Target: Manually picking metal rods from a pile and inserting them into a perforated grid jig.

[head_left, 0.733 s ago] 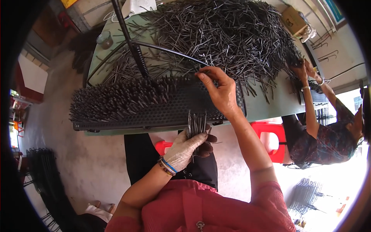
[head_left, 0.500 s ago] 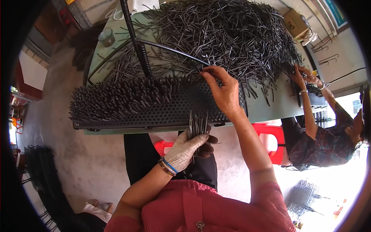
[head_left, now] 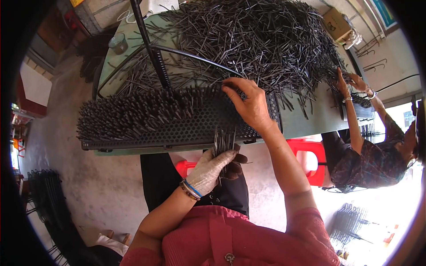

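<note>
My left hand, in a pale glove with dark fingertips, grips a bundle of thin dark strips that stand upright out of the fist. It is just in front of a black perforated rack. Bare, my right hand hovers over the rack's back right part with thumb and fingers pinched together. What they pinch, if anything, is too small or hidden to make out. Dark strips stand packed upright in the rack's holes on the left and along the back; front right holes are bare.
A big heap of loose dark strips covers the green table. A black metal frame rises behind the rack, near a clear cup. At right, a co-worker's hands work at another rack beside a red stool.
My right hand has shifted slightly left over the rack, its fingers curling in more. My left hand still holds the bundle. The co-worker's hands have moved a little.
</note>
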{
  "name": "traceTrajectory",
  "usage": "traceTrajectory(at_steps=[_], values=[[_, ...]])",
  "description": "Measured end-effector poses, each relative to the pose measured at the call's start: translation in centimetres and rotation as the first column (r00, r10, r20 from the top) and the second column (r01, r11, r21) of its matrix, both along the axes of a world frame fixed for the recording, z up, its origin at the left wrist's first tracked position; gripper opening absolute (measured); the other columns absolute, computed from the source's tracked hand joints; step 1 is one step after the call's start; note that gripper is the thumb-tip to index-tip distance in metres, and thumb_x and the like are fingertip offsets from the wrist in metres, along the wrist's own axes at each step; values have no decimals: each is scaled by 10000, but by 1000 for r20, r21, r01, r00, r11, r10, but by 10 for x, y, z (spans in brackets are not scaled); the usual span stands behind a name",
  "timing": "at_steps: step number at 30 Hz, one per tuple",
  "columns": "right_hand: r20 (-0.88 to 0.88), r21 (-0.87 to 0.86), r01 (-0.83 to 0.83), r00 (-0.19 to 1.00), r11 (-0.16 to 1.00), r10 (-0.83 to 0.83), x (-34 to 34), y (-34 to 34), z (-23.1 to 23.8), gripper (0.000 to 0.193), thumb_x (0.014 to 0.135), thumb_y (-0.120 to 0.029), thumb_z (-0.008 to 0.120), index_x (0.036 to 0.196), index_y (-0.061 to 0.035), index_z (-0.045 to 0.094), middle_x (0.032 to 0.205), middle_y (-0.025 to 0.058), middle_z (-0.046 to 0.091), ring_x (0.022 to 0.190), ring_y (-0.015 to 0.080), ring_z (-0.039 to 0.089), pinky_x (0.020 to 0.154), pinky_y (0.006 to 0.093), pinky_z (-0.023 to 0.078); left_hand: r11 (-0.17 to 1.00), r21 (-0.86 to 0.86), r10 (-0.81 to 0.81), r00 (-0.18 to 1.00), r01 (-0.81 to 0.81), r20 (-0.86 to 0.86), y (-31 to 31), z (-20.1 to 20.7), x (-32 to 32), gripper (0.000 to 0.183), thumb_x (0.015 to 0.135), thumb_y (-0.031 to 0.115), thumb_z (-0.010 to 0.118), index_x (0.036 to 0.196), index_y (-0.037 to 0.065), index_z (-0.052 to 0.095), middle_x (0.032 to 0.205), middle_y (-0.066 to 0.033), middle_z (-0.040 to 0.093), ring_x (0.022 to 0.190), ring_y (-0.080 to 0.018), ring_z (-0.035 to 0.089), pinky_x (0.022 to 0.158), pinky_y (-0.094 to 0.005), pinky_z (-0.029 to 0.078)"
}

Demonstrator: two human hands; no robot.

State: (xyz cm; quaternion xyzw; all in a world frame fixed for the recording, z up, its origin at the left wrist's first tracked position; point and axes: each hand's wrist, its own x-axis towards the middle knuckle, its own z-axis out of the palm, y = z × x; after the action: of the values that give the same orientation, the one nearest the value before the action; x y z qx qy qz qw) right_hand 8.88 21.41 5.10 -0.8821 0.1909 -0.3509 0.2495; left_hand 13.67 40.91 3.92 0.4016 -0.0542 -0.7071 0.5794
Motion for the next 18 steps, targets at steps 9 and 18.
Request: traceTrajectory(at_steps=[9,18], values=[[52,-133,-68,996,989,75,8,-4,-6,202,817,-33,687,1019,-24,685,968,109,679,904,272,648,785,337,518,999,-24,-25,1000,26,17,2,-1,0,280,962,193,538,1168,4,551,970,-139,678,731,-155,661,619,-266,543],[98,84,-18,995,996,10,-7,11,13,135,855,-54,671,971,11,691,933,114,662,784,202,634,729,292,500,996,-88,13,1000,-12,10,6,-5,4,326,979,229,534,1235,26,530,1039,-125,668,810,-154,660,671,-267,547]])
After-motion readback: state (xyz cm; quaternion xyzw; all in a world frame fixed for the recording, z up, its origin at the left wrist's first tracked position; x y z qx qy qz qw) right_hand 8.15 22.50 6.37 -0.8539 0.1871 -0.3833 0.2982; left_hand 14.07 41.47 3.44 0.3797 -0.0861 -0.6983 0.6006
